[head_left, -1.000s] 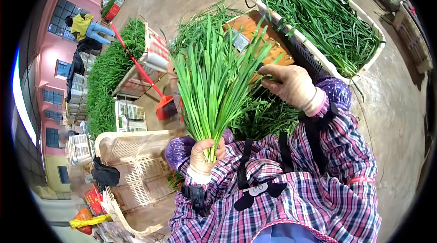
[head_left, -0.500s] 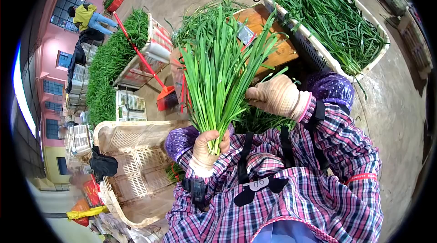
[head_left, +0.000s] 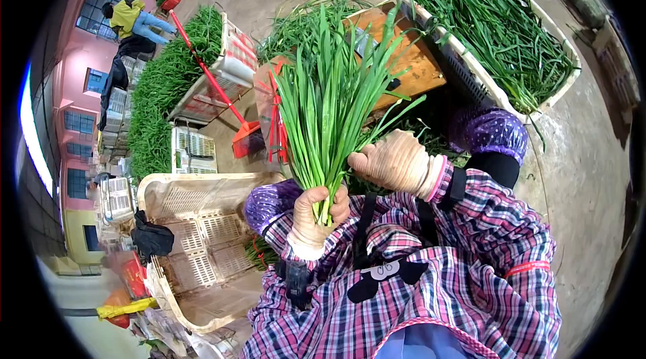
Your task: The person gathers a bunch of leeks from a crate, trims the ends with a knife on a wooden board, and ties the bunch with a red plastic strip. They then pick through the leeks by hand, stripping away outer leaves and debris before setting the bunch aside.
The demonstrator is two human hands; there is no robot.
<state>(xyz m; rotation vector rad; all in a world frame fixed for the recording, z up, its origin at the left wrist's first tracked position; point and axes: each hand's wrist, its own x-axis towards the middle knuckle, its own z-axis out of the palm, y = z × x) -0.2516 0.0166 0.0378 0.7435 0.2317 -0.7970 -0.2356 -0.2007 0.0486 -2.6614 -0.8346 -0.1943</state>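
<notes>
Gripping the bunch of chives [head_left: 330,96] at its pale base, the left hand [head_left: 311,219] holds it upright, leaves fanning far; the right hand [head_left: 393,160], curled, sits just right of the stems, slightly farther; whether it pinches a leaf cannot be told; hands apart.

To your far right, a white crate [head_left: 494,90] brims with cut greens beside a wooden bench [head_left: 417,63]. Near your left sits an empty cream basket [head_left: 202,181]. Beyond it, a red shovel [head_left: 245,142] leans against another loaded crate [head_left: 232,66].
</notes>
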